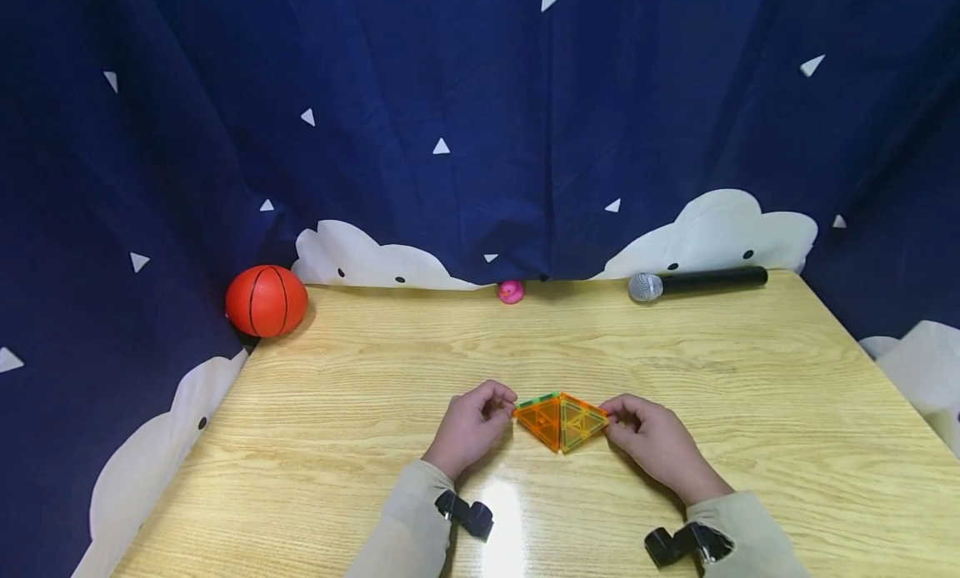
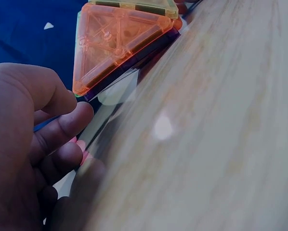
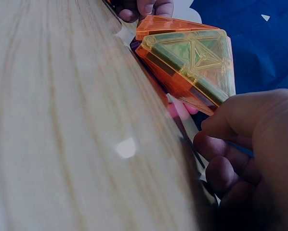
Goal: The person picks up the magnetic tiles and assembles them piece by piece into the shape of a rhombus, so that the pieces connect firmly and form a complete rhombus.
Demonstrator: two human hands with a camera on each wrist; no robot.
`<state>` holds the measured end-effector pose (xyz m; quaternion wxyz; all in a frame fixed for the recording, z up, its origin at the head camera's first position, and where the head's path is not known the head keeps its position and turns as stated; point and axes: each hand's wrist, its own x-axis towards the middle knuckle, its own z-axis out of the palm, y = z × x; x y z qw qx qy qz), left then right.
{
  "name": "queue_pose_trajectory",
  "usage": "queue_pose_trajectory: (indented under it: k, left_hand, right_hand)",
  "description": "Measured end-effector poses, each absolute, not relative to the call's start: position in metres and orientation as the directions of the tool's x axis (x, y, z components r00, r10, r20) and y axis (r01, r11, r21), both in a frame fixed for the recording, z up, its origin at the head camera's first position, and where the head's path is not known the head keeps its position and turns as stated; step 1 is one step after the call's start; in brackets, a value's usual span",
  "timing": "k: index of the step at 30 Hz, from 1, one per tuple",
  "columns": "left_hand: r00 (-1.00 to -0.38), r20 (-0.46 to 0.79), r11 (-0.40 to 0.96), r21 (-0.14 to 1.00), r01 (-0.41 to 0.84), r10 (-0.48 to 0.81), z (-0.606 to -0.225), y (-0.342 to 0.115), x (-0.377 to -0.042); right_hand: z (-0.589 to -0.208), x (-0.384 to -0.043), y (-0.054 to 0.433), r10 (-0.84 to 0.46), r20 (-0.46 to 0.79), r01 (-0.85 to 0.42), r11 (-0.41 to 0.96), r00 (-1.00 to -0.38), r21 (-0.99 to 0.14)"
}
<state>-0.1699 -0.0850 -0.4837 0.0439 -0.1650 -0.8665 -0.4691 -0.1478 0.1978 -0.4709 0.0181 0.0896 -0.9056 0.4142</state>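
Several see-through triangular magnetic tiles stand joined in a small faceted shape before me on the table. Its left face is an orange tile (image 1: 540, 424), its right face a yellow tile (image 1: 583, 426). A green edge shows behind the orange one in the head view, and a purple edge lies under it in the left wrist view. My left hand (image 1: 472, 424) pinches the outer corner of the orange tile (image 2: 117, 41) between thumb and finger. On the other side, my right hand (image 1: 654, 440) pinches the yellow tile (image 3: 194, 57) at its outer corner, fingers curled below.
A red ball (image 1: 267, 301) with black lines sits at the table's back left corner. Along the back edge are a pink toy duck (image 1: 511, 292) and a black microphone (image 1: 705, 281). A dark blue curtain (image 1: 480, 103) hangs behind the wooden table (image 1: 337, 395).
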Motion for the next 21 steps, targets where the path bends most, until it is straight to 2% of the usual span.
queue_pose_trajectory:
  k: [21]
  left_hand:
    - [-0.944, 0.226, 0.497, 0.807, 0.320, 0.240, -0.4831, -0.0854, -0.1704]
  right_hand:
    - [-0.4759, -0.1504, 0.1992, -0.143, 0.128, -0.191, 0.647, -0.981, -0.739]
